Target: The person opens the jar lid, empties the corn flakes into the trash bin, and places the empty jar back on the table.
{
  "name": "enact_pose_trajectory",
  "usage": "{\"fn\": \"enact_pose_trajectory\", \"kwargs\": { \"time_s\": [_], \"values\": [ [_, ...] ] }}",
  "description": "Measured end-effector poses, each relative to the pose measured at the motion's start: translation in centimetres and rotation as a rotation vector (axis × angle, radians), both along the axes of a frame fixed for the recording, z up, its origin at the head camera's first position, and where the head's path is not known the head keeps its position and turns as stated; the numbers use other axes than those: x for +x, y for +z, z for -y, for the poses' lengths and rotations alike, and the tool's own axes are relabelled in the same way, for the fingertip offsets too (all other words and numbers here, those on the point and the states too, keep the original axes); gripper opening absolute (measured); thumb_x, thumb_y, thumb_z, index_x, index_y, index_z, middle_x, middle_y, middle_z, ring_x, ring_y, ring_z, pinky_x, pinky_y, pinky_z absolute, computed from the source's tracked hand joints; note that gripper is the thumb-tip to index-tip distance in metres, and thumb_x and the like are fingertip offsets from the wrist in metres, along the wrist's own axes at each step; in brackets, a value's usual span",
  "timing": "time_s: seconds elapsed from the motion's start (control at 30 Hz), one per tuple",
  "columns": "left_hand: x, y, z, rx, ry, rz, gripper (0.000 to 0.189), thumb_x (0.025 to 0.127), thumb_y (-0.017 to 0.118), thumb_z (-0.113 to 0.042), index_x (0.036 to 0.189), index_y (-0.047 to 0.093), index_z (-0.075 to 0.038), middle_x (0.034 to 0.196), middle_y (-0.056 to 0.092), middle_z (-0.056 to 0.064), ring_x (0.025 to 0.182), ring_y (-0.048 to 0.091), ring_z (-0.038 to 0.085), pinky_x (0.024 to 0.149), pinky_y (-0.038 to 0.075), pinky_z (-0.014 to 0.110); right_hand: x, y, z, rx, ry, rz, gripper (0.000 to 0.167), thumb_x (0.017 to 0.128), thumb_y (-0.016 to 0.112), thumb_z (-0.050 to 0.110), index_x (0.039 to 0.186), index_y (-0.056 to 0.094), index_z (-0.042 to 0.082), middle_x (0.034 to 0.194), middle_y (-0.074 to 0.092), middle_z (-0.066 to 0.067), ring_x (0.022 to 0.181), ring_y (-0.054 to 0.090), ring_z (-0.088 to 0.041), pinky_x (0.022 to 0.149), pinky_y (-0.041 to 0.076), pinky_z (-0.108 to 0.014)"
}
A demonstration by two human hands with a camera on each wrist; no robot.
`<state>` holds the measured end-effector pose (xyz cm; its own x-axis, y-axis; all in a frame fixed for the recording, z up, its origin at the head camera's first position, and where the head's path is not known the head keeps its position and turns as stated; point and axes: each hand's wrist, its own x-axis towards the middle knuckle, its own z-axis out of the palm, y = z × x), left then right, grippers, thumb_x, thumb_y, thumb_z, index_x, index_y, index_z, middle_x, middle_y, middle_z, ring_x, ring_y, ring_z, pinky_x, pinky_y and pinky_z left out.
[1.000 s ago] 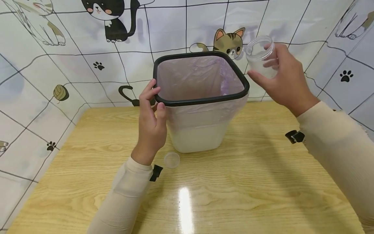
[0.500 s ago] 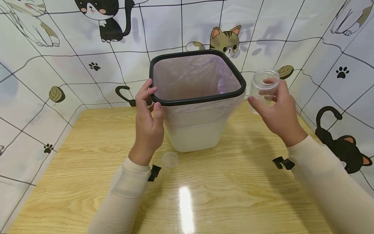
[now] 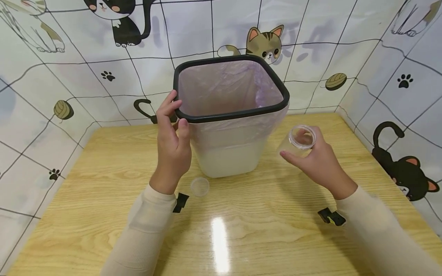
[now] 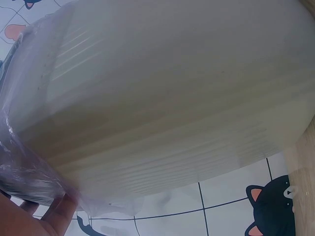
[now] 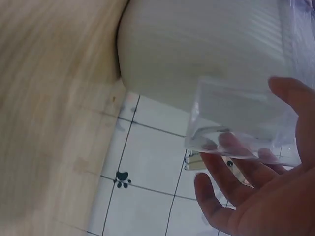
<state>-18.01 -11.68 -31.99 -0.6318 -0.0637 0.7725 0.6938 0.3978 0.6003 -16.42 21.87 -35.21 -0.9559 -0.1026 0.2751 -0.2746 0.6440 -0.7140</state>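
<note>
A whitish trash bin (image 3: pixel 228 153) with a black rim and a thin purple liner stands at the back of the table. My left hand (image 3: pixel 172 149) holds its left rim corner, fingers over the edge and thumb at the front. To the bin's right, my right hand (image 3: pixel 321 165) grips a clear plastic jar (image 3: pixel 288 147) from the side, its open mouth tilted up. In the right wrist view the jar (image 5: pixel 236 108) looks see-through, its base apart from the table. A clear round lid (image 3: pixel 200 187) lies on the table before the bin. The bin's floor is hidden.
The wood-grain table (image 3: pixel 269 237) reaches a back wall sheet (image 3: pixel 193 34) printed with cats and grid lines. Another printed sheet (image 3: pixel 424 115) rises along the right side. A bright light reflection lies on the table front.
My right hand has lowered the jar from beside the bin's rim down towards the table, right of the bin. My left hand keeps its hold on the rim; the lid stays put.
</note>
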Motion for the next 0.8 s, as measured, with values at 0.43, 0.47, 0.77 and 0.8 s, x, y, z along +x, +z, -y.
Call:
{"fn": "enact_pose_trajectory", "kwargs": {
  "time_s": [0.43,0.47,0.77,0.8],
  "values": [
    [-0.1,0.1,0.0,0.01,0.007,-0.006,0.066,0.102,0.033,-0.058,0.134,0.04,0.0,0.158,0.036,0.002,0.135,0.046,0.014,0.093,0.05,0.039,1.2,-2.7,2.8,0.108,0.207,0.067,0.066,0.078,0.086,0.03,0.126,0.046,0.012,0.116,0.068,-0.007,0.106,0.066,-0.026,0.083,0.053,-0.045],
    [-0.1,0.0,0.0,0.01,0.006,-0.005,0.067,0.102,0.033,-0.059,0.134,0.041,0.0,0.158,0.036,0.002,0.135,0.046,0.014,0.093,0.051,0.039,1.2,-2.9,3.1,0.111,0.219,0.069,0.066,0.077,0.087,0.03,0.126,0.047,0.012,0.115,0.069,-0.007,0.104,0.066,-0.026,0.083,0.053,-0.044],
    [0.0,0.0,-0.1,-0.005,0.01,-0.003,0.066,0.102,0.033,-0.058,0.135,0.04,-0.002,0.159,0.035,0.0,0.134,0.047,0.015,0.094,0.05,0.038,1.6,-3.4,6.0,0.039,0.362,0.127,0.067,0.073,0.09,0.022,0.129,0.053,0.015,0.114,0.067,-0.006,0.102,0.064,-0.022,0.085,0.055,-0.039],
    [0.0,0.0,-0.1,-0.005,0.01,-0.002,0.066,0.102,0.032,-0.059,0.135,0.04,-0.002,0.159,0.035,0.0,0.134,0.047,0.015,0.094,0.05,0.038,1.6,-3.4,6.4,0.037,0.373,0.129,0.067,0.074,0.089,0.022,0.129,0.053,0.015,0.115,0.067,-0.006,0.103,0.064,-0.022,0.086,0.055,-0.039]
  ]
}}
